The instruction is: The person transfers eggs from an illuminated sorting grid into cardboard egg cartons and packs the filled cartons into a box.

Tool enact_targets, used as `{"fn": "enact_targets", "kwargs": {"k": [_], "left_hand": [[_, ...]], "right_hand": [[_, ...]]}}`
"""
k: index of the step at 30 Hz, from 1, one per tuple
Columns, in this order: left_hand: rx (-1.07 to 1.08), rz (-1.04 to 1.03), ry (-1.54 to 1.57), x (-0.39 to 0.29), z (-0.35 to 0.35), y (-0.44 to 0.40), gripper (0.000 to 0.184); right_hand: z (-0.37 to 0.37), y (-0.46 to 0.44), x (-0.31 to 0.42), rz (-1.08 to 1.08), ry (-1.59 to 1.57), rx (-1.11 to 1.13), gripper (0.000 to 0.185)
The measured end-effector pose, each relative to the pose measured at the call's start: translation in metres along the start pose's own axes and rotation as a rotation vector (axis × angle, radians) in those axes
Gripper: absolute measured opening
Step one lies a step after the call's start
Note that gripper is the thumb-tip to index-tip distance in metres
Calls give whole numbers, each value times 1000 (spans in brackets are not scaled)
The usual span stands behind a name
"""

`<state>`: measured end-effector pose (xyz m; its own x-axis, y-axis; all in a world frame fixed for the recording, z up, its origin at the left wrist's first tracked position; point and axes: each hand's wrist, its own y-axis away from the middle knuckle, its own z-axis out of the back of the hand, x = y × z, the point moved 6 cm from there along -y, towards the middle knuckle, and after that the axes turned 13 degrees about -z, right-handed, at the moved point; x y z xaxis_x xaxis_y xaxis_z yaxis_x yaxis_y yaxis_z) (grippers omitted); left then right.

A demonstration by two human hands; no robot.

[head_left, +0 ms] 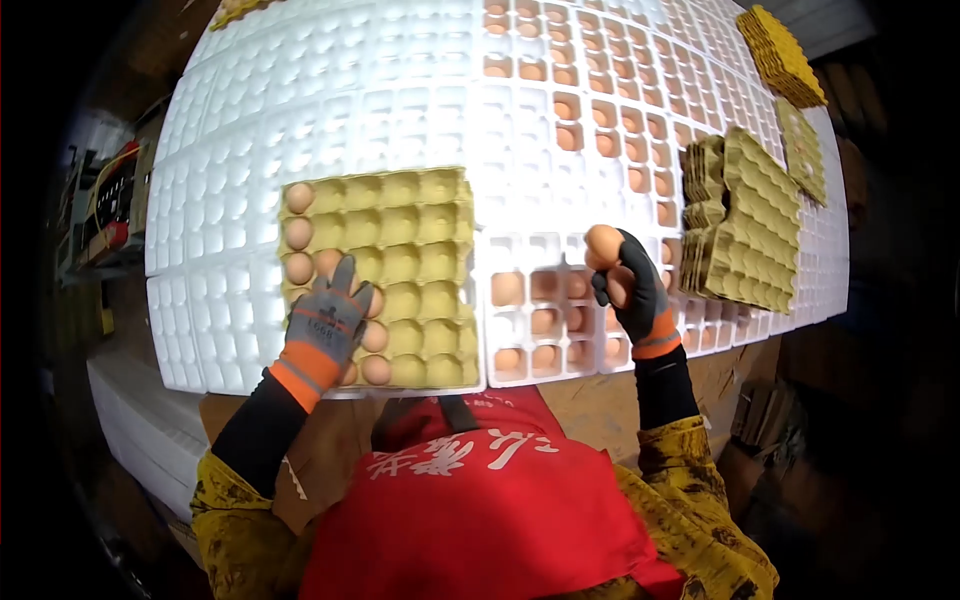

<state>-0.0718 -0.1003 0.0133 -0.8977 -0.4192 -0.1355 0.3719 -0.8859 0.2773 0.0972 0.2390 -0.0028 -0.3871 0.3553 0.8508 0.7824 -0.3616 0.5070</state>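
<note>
My left hand [330, 315], in a grey and orange glove, lies over the left part of a yellow egg tray [405, 255]. Its fingers are spread and touch an egg [327, 263]; whether anything is under the palm is hidden. More brown eggs [299, 198] stand in the tray's left columns. My right hand [637, 288], in a matching glove, is closed around eggs [603, 244], at least two of them, above the white foam trays [520, 245]. Under and beside it, brown eggs [544, 321] sit in the white cells.
Stacked yellow trays [750, 220] stand on the right of the table. Another yellow stack [780, 60] is at the far right, with a tray [800, 150] between. White foam trays [370, 60] run across the back and left, many cells at the back right holding eggs.
</note>
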Motion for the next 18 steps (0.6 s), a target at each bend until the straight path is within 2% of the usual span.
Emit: {"fn": "enact_targets", "kwargs": {"k": [2,6,7,8,10,12,15,16,18], "left_hand": [[41,-11,-68,-5,-3,-6,35],[-71,13,76,-6,19,-8,36],[-95,73,154,-10,33,-9,40],[-100,155,268,-16,46,-13,41],[-356,90,327,-37,51,-28,45],[-474,4,353,-80,53,-71,45],[-428,53,256,-133,27,-144,44],[-402,66,188,-139,13,-165,45],[-35,181,127,-148,-3,-193,46]], "right_hand": [[56,17,-20,-22,35,-122,49],[91,35,-23,-133,-75,-248,35],[100,29,-33,-144,-41,-277,32],[107,26,-38,-121,156,-301,31],[94,9,-42,119,325,-302,30],[55,5,-6,294,704,-308,33],[28,-22,-15,302,1103,-422,39],[27,-30,-19,214,1121,-376,37],[34,-26,-15,364,958,-389,36]]}}
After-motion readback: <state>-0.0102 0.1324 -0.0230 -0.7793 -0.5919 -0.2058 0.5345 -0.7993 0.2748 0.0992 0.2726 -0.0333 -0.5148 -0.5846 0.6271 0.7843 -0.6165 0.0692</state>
